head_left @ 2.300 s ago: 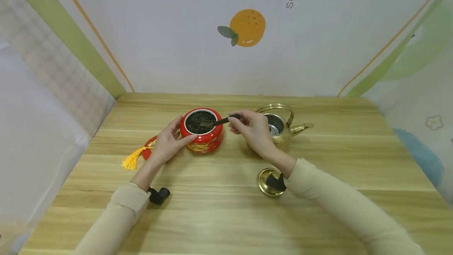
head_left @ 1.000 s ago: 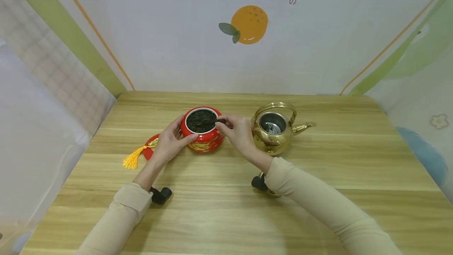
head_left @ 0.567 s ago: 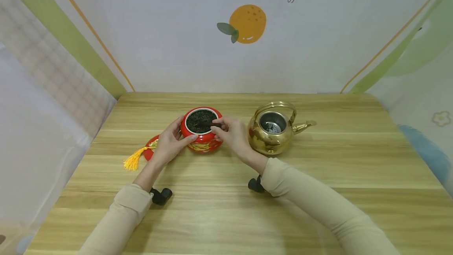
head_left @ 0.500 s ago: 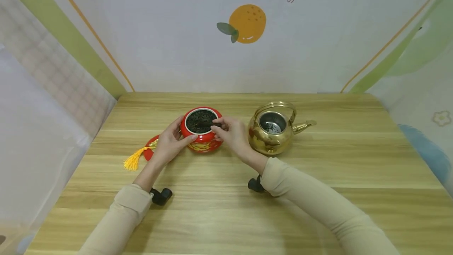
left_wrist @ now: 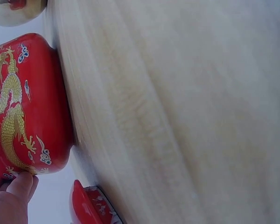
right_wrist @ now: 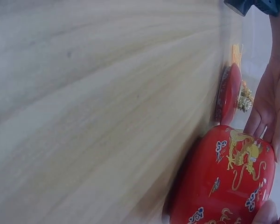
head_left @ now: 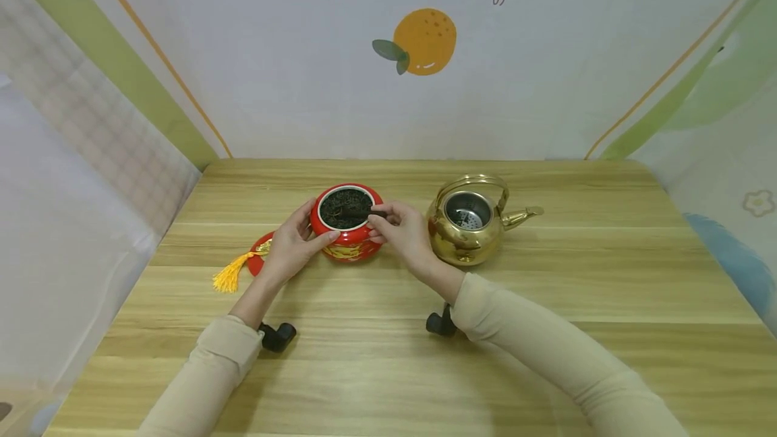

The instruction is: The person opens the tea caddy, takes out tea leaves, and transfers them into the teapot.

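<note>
If the right hand tips the dark scoop or lifts it too fast, I think the bits on it could fall off and make a mess on the worktop. Pushing down hard on one edge might also make the red jar rock, since the left hand holds it from one side only. The gold teapot is just beside the right hand and wrist, so a careless swing could bump it. The left hand curls round the left side of the jar, thumb at the front near the rim and fingers farther back. The right hand pinches the scoop's handle between thumb and fingers, over the right edge of the jar, with the scoop's other end down in the dark leaves. The jar stands upright on the worktop, left of the teapot, and the leaves look like dry tea and come up quite high inside. The teapot has no lid on top, and a metal strainer with little holes sits in its mouth; I cannot tell if the dark specks there are leaves. The red lid, with its yellow tassel, lies near the jar, partly hidden by the left hand.
</note>
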`<action>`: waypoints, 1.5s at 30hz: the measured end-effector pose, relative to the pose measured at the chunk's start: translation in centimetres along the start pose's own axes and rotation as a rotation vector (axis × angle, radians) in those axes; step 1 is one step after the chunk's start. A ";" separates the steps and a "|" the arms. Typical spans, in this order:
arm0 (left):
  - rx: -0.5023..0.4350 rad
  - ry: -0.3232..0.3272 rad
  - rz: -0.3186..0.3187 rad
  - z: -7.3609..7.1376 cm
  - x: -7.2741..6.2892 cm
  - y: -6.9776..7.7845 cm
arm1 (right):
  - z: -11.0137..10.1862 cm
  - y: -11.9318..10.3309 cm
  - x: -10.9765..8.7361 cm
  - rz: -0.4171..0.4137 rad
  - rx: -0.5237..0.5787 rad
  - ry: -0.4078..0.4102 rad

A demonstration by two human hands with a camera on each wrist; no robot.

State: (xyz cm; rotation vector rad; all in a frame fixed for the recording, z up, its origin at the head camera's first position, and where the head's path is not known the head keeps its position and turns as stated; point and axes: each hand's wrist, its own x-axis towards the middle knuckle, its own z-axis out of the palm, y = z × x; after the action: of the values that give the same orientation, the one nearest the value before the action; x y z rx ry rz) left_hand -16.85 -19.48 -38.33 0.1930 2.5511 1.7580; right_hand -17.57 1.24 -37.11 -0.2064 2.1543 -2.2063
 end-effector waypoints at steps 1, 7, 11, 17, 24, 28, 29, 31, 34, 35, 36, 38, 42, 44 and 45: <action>0.002 0.000 0.002 0.0 0.0 0.0 | 0.0 0.0 0.0 0.004 0.005 0.005; 0.000 0.000 -0.001 0.0 0.0 0.1 | -0.4 -0.1 -0.3 -0.001 0.022 0.024; -0.004 -0.003 -0.002 0.0 -0.1 0.2 | -0.7 -0.2 -0.7 -0.005 0.040 0.028; 0.003 -0.004 0.000 0.0 -0.1 0.1 | -1.2 -0.3 -1.1 -0.006 0.044 0.031; 0.020 -0.002 -0.006 0.0 -0.1 0.0 | -1.6 -0.7 -1.5 -0.009 0.052 0.032; 0.003 -0.007 0.002 0.0 0.0 0.0 | -1.8 -1.1 -1.7 -0.023 0.061 0.024; 0.002 -0.007 0.002 0.0 0.0 0.0 | -1.8 -1.2 -1.8 -0.032 0.063 0.024; 0.005 -0.006 0.002 0.0 0.0 0.0 | -2.0 -1.4 -1.8 -0.053 0.065 0.022; 0.014 -0.004 0.000 0.0 0.0 0.0 | -2.2 -1.9 -1.9 -0.082 0.056 0.023; 0.015 -0.004 0.000 0.0 0.0 0.0 | -2.3 -2.0 -1.9 -0.088 0.050 0.023; 0.015 -0.005 0.002 0.0 0.0 0.0 | -2.4 -2.1 -1.9 -0.094 0.046 0.023; 0.017 -0.005 0.001 0.0 0.0 0.1 | -2.5 -2.3 -1.9 -0.101 0.039 0.025; 0.019 -0.008 -0.004 0.0 0.0 0.2 | -2.8 -2.7 -1.9 -0.108 0.034 0.033; 0.021 -0.008 -0.010 0.0 -0.1 0.2 | -2.9 -2.9 -1.9 -0.115 0.042 0.034; 0.020 -0.010 -0.013 0.0 -0.1 0.3 | -2.9 -3.1 -1.9 -0.120 0.051 0.033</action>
State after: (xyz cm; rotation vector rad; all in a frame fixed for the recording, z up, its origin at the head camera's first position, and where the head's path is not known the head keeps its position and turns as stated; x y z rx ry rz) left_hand -16.73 -19.39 -38.10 0.1843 2.5584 1.7228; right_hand -15.90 4.49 -34.23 -0.3061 2.1531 -2.3416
